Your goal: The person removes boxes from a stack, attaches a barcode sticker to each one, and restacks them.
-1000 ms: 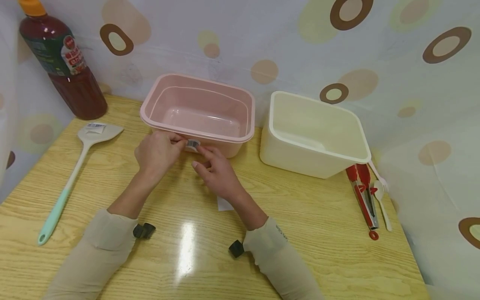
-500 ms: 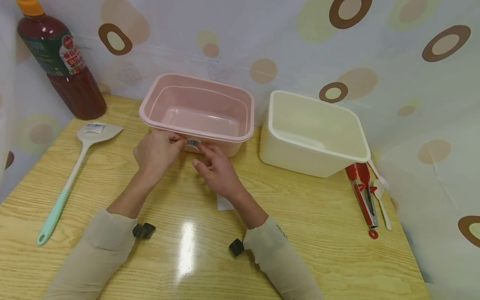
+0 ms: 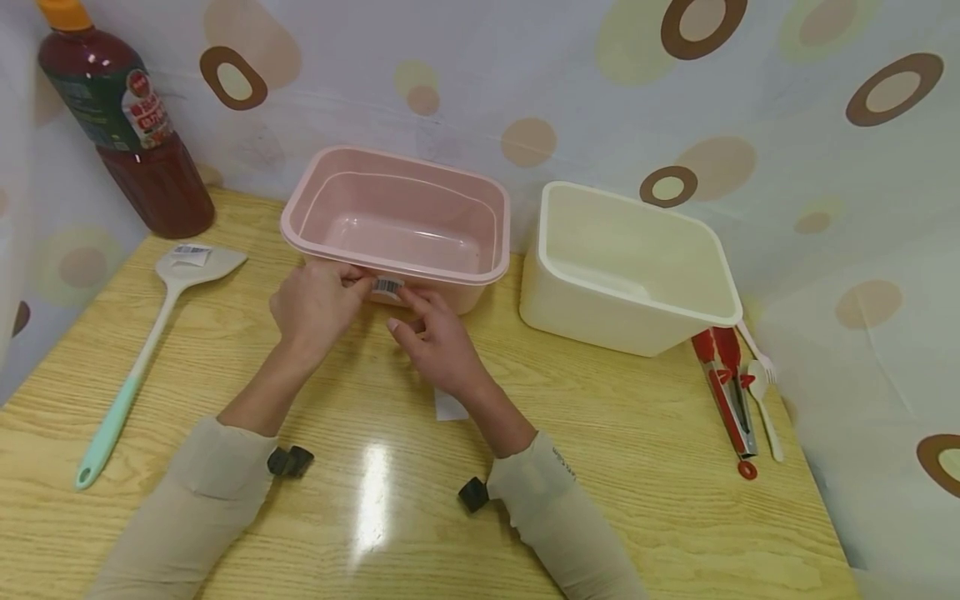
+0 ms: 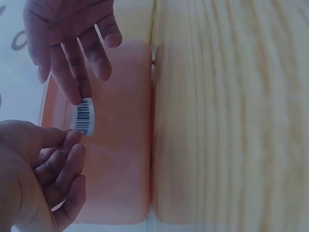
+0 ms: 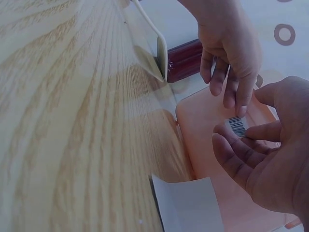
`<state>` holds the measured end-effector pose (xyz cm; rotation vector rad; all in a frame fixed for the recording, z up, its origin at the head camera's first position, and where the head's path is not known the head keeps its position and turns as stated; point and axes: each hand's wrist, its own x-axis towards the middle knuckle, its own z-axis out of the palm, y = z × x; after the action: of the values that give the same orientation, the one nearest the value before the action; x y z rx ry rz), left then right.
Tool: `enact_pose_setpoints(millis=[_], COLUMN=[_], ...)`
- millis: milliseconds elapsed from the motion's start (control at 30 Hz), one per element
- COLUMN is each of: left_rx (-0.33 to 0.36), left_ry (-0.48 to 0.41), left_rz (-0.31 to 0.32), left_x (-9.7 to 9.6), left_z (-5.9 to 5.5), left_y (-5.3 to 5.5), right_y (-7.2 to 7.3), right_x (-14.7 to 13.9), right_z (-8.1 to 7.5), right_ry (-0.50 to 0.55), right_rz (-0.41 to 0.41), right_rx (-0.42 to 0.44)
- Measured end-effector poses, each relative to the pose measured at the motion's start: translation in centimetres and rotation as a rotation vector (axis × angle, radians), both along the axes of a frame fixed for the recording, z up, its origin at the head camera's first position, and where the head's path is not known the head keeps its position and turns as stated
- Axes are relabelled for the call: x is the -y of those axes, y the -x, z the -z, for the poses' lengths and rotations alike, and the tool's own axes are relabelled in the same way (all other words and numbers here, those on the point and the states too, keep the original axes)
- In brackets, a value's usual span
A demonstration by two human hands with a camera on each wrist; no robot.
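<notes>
A pink plastic basin (image 3: 457, 298) stands at the back of the wooden table, with a white barcode sticker (image 3: 387, 286) at its front wall, just below the rim. My left hand (image 3: 318, 302) pinches the sticker's left end between thumb and forefinger; its other fingers curl loosely in the left wrist view. At the opposite end, extended fingertips of my right hand (image 3: 442, 346) touch the label. In the right wrist view the printed bars of the sticker (image 5: 236, 126) show between both hands, close against the pink wall.
Right of the basin stands a cream bin (image 3: 600, 312), with red-tipped tongs (image 3: 727, 396), a spoon (image 3: 763, 408) and a fork (image 3: 757, 352) beyond it. A turner (image 3: 142, 350) and a bottle of dark red liquid (image 3: 161, 183) are at left. White paper (image 5: 188, 203) lies near my right wrist.
</notes>
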<state>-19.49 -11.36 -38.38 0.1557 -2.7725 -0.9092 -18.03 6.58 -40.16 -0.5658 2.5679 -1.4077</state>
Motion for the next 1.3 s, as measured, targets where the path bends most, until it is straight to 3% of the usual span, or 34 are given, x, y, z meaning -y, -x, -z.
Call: enact_pose_setpoints(millis=[367,600,867,1300], left_rx=[-0.005,0.075,0.103,0.081], left_ry=[0.016,0.0,-0.01,-0.061], left_rz=[0.019,0.069,0.101,0.123], left_x=[0.11,0.01,-0.14,-0.17], left_z=[-0.12,-0.21,-0.15,0.12], left_y=[-0.16,-0.13,-0.14,-0.01], right_y=[-0.11,0.04,0.22,0.12], right_x=[-0.1,-0.16,-0.21,-0.14], right_z=[-0.16,0.02,0.1,-0.09], right_ry=[0.016,0.024,-0.016,-0.011], right_rz=[0.009,0.005,-0.012,-0.02], right_rx=[0.001,-0.006,-0.048,-0.056])
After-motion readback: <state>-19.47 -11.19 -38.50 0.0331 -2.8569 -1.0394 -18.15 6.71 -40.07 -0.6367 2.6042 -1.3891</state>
